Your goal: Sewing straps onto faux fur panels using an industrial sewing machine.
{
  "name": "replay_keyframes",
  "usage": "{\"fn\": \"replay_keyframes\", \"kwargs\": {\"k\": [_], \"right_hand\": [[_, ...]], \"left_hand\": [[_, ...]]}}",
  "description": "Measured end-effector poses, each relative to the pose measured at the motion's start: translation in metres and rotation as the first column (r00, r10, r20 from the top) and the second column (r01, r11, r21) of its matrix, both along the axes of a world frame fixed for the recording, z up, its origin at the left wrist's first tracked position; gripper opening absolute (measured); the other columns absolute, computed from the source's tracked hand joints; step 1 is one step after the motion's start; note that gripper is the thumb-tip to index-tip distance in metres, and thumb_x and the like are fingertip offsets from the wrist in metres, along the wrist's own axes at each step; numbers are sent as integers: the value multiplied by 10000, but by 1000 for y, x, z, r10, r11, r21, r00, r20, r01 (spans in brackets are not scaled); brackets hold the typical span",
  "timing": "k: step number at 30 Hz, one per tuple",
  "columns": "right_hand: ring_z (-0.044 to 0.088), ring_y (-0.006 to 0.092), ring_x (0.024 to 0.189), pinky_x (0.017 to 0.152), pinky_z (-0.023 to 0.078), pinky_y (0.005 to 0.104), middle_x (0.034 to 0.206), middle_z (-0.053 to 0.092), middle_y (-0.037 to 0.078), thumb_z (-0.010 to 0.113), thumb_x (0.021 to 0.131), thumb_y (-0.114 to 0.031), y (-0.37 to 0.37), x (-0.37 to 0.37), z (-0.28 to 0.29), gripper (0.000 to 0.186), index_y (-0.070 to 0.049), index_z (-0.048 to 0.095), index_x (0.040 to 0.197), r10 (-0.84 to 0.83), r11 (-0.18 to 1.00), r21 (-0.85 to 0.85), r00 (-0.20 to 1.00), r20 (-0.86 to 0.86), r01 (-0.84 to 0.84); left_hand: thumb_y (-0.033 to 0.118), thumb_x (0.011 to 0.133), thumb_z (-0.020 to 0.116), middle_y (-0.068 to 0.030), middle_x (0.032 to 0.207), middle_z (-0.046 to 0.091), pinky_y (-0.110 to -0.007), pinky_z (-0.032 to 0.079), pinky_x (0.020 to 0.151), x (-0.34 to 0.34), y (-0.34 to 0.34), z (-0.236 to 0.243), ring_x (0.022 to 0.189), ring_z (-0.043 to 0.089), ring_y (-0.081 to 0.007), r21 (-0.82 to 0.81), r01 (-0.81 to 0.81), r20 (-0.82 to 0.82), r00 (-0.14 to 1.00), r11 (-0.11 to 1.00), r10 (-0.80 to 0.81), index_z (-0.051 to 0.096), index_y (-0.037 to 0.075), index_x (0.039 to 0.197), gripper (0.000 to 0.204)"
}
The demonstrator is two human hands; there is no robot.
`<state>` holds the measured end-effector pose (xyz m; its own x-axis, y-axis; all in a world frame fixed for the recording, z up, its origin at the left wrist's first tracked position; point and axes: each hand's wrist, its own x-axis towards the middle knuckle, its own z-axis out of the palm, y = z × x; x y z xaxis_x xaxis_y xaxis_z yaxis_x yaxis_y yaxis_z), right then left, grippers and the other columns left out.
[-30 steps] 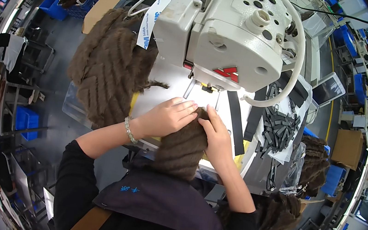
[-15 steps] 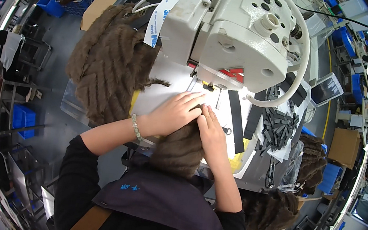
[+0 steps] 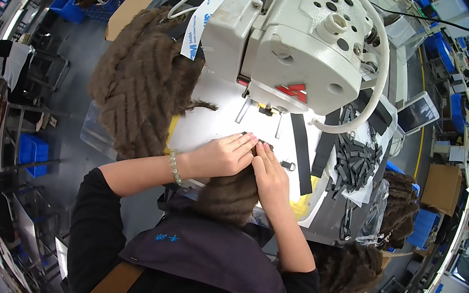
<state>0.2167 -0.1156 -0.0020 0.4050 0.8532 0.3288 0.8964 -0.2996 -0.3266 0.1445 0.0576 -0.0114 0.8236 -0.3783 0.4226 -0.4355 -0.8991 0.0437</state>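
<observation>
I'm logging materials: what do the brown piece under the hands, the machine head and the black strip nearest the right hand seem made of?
Brown piece: seemingly fur or faux fur, soft and matte, by its ridged pile.
Machine head: probably painted metal, semi-gloss off-white, given its highlights.
Black strip: flat, dull; perhaps webbing, but no weave shows.
</observation>
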Motion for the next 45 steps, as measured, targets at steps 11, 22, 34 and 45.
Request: {"fn": "replay_keyframes", "kwargs": {"k": [11,22,34,45], "right_hand": [[605,305,1083,903,510,364,1131,615,185,581,753,-36,-4,13,1,156,-2,561,904,137,991,-14,990,39,-137],[634,288,996,793,537,344,1038,635,151,603,708,-53,17,59,15,215,-8,584,917,160,980,87,971,176,-177],[645,247,885,718,531,325,958,643,117,627,678,-49,29,72,-4,155,-23,583,824,121,966,198,969,216,-165],[647,236,769,657,521,328,924,668,97,643,650,-36,30,77,-11,221,-23,654,870,64,973,196,963,262,-118]], "left_hand": [[92,750,577,-201,983,658,-352,528,872,1,5,4,966,654,-292,95,64,49,996,993,-69,623,-66,893,218],[83,681,588,-111,844,620,-297,526,790,42,26,20,851,622,-221,124,40,161,985,991,-60,602,-14,780,139],[88,728,607,-82,963,645,-288,532,776,50,43,6,933,637,-196,175,28,54,998,984,-38,647,4,922,216],[70,667,600,-84,877,603,-291,534,724,55,46,-2,848,614,-193,59,45,164,985,997,-54,610,-10,819,172]]}}
